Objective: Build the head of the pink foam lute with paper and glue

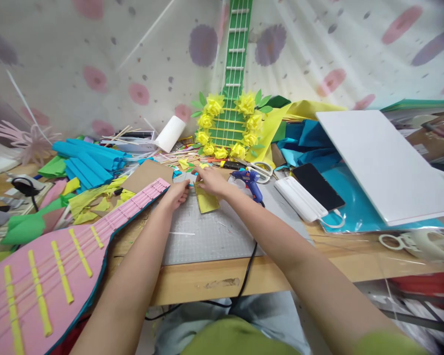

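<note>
My left hand [176, 194] is above the grey cutting mat [210, 246], its fingers curled and the thumb and forefinger pinched together. A sliver of blue shows at its fingertips, too small to name. Just right of it, my right hand [211, 180] has bent fingers at the upper end of a small yellow card [206, 201], whose top edge it partly covers. A blue hot glue gun [248, 181] lies on the mat right of this hand. Behind it are scissors [261, 171] with pale handles.
A pink paper guitar [44, 276] with yellow strips leans at the left. At the back stands a green one [235, 74] ringed with yellow paper flowers. Blue crepe paper [89, 160] and scraps lie left; a phone [318, 186], white power bank [299, 198] and white board [388, 162] lie right.
</note>
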Available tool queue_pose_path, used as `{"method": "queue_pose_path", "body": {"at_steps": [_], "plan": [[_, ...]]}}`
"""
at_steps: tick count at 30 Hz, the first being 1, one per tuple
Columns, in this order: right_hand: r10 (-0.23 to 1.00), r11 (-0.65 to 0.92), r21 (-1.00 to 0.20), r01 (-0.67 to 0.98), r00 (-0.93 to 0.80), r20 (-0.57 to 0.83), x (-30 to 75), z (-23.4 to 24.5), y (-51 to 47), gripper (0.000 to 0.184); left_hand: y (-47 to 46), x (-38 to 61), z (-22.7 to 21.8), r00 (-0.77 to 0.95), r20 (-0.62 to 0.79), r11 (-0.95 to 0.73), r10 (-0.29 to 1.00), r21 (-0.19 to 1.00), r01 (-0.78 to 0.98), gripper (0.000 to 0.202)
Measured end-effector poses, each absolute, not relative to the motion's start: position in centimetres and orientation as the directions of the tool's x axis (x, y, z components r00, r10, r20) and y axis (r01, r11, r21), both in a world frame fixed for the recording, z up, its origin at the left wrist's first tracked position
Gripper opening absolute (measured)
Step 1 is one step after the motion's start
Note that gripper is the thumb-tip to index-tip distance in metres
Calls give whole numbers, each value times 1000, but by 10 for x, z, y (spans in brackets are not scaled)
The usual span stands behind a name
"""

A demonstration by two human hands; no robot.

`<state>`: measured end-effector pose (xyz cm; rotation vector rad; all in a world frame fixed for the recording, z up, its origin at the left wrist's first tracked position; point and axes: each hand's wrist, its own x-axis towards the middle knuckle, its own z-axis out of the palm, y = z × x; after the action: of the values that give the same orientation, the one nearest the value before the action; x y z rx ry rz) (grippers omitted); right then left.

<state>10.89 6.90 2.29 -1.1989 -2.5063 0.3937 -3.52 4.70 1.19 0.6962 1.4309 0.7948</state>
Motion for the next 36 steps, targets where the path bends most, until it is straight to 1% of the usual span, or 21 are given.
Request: {"method": "queue_pose_path", "body": {"at_steps": [5, 13, 23, 28, 31, 34, 36], "plan": [[788, 601, -427, 676, -592, 170, 111, 21, 71, 41, 46, -32, 14, 6, -598, 595, 801, 796, -108, 30], [779, 619, -440, 651, -582, 234, 111, 14, 72, 37, 44, -30, 16, -17, -597, 586, 802, 792, -174, 27], [776, 622, -460, 634, -575, 259, 111, 11, 73, 36, 44, -30, 18, 0, -617, 606, 787, 773, -189, 28], [775, 618, -480, 623, -586, 237, 113, 13, 73, 38, 43, -31, 17, -12, -595, 586, 804, 795, -155, 29], [771, 618, -467, 633, -603, 204, 115, 19, 73, 38, 39, -35, 15, -35, -561, 557, 827, 827, -80, 32], [763, 624, -459, 633, -621, 180, 117, 26, 72, 38, 33, -43, 13, -74, -485, 488, 872, 872, 36, 41], [758, 627, -475, 617, -625, 189, 120, 29, 70, 40, 28, -49, 10, -104, -409, 418, 907, 905, 82, 42]]}}
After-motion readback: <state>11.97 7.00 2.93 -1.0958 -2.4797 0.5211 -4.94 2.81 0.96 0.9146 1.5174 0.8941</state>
